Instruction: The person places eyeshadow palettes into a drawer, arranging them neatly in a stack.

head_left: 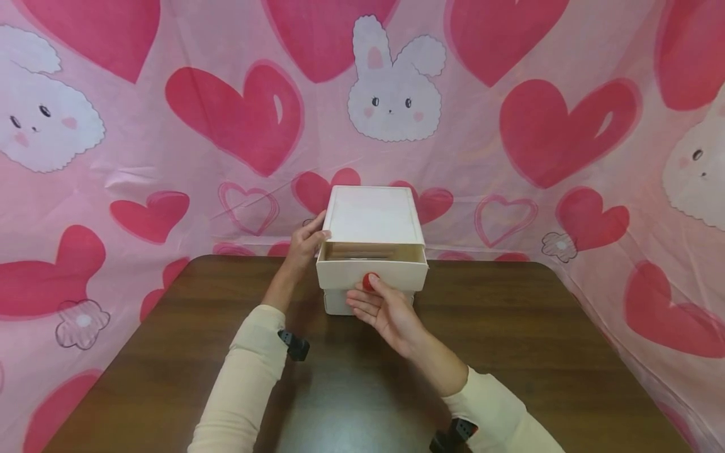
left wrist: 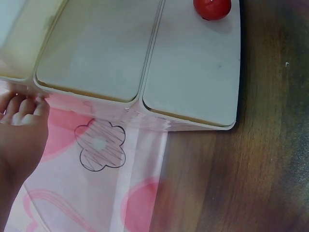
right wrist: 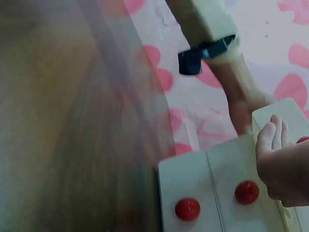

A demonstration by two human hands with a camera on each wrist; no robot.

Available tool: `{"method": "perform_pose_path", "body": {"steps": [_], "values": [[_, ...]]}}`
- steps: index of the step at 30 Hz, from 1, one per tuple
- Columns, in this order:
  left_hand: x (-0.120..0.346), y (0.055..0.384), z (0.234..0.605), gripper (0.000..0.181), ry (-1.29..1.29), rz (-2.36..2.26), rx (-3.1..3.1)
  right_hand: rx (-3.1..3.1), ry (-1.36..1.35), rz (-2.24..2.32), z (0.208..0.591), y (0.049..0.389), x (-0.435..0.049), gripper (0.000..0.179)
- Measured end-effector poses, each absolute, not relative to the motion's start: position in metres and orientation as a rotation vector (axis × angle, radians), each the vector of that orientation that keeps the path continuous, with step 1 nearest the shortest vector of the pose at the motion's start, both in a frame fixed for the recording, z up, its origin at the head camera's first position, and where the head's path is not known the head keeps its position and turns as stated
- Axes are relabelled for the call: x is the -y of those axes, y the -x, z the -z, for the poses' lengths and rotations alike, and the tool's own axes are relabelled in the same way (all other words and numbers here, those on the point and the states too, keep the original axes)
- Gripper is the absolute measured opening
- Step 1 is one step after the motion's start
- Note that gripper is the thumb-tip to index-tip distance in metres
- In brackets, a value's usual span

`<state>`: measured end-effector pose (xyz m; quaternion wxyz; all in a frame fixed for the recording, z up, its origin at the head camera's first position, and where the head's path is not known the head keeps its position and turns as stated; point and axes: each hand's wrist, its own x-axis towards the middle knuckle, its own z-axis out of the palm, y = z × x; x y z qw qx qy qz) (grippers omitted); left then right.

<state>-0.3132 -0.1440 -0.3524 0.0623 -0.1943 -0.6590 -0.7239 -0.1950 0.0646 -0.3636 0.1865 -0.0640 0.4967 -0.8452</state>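
Note:
A white drawer cabinet (head_left: 370, 214) stands at the far side of the table, its top drawer (head_left: 340, 275) pulled partway out. With thumb and fingers, my right hand (head_left: 393, 314) pinches that drawer's red knob (head_left: 367, 283); the other fingers stretch out below it. My left hand (head_left: 303, 248) rests against the cabinet's left side near the top, fingers along the wall and thumb at the front corner. Brownish material shows inside the drawer, partly hidden by its front. The middle drawer (left wrist: 96, 48) and bottom drawer (left wrist: 193, 72) sit closed.
Two more red knobs, the bottom one (right wrist: 187, 209) and the middle one (right wrist: 246, 192), stick out from the closed drawers. The dark wooden table (head_left: 510, 352) extends around the cabinet. Behind it hangs a pink cloth (head_left: 323, 138) with hearts and rabbits.

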Motion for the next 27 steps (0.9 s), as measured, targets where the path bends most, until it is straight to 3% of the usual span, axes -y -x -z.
{"method": "perform_pose_path", "body": {"steps": [20, 27], "values": [[0.144, 0.314, 0.350, 0.068, 0.613, 2.270, 1.927, -1.423, 0.114, 2.447, 0.360, 0.239, -0.056, 0.034], [0.145, 0.312, 0.350, 0.068, 0.616, 2.271, 1.911, -1.503, 0.132, 2.380, 0.360, 0.241, -0.057, 0.049]]}}
